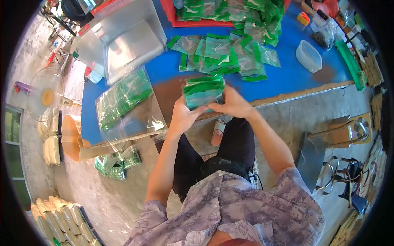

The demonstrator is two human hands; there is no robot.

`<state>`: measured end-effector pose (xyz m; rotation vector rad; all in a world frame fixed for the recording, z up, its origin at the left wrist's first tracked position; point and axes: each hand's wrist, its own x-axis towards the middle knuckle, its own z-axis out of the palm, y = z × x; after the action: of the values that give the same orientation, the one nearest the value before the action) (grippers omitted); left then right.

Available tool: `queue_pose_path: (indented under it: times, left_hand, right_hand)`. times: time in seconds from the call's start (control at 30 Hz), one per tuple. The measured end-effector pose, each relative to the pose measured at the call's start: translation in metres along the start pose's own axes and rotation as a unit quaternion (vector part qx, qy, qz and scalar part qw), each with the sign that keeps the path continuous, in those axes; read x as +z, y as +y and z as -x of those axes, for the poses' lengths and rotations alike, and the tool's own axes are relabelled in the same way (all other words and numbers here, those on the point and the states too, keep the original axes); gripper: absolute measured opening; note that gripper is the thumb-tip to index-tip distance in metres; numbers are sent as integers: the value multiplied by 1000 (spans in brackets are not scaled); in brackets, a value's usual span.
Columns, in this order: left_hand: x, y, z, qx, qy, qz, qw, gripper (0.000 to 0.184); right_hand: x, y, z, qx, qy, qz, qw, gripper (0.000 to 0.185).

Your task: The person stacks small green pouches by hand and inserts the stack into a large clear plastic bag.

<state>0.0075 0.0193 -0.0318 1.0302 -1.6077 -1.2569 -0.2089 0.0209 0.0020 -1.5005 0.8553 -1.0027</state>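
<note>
Head view: left hand (185, 115) and right hand (237, 103) grip one stack of green-edged pouches (203, 99); one tub (309, 56), surface (283, 80) right.

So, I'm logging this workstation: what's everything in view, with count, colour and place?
Table: one, blue, centre
Stack: one, green, in both hands
Packets: many, green, on table
Tray: one, red, table's far side
Bag: one, clear, table's left
Plastic: count unclear, clear, upper left
Tub: one, whitish, table's right
Strip: one, green, table's right edge
Fan: one, orange hub, left
Parcels: many, brown, lower left
Trolley: one, grey, right
Clutter: uncounted, mixed, upper right
Shirt: one, purple-grey, bottom
Left hand: one, bare, stack's left
Right hand: one, bare, stack's right
</note>
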Motion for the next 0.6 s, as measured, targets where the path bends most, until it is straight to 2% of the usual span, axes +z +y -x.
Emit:
queue_pose_path:
  times: [0.03,0.07,0.17,0.2,0.23,0.3,0.33,0.37,0.4,0.43,0.5,0.53,0.6]
  left_hand:
    - [-1,16,8,-12,-3,-14,1000,48]
    - [-1,30,14,-25,-3,-27,999,49]
    - [-2,62,27,-40,-86,-68,993,52]
    - [-1,64,32,-44,-92,-59,993,56]
    - [0,62,37,-68,-71,-17,995,56]
    - [3,45,50,-109,-28,61,992,56]
    - [11,30,65,-171,36,161,971,57]
    - [16,31,79,-190,77,198,959,55]
    - [22,28,92,-238,109,270,926,54]
    - [26,24,100,-286,141,342,884,53]
    - [26,16,107,-280,169,425,844,52]
    - [26,12,110,-274,185,470,819,51]
    - [23,13,109,-267,212,469,815,49]
  right_hand:
    - [-4,-15,2,17,8,-26,1000,56]
    - [-13,-28,5,64,2,-49,997,39]
    - [-19,-74,-3,49,-70,127,988,20]
    - [-18,-73,-6,36,-85,110,990,12]
    - [-19,-70,-12,23,-105,148,983,11]
    - [-31,-60,-41,-11,-140,223,965,13]
    - [-44,-34,-65,23,-56,204,977,28]
    - [-67,-3,-97,-67,39,317,945,39]
    - [-85,25,-114,-149,132,419,886,51]
    - [-93,45,-112,-141,120,491,852,56]
    - [-100,71,-108,-123,86,625,766,68]
    - [-91,67,-92,-171,46,621,763,69]
    - [-54,35,-50,-225,-61,593,771,64]
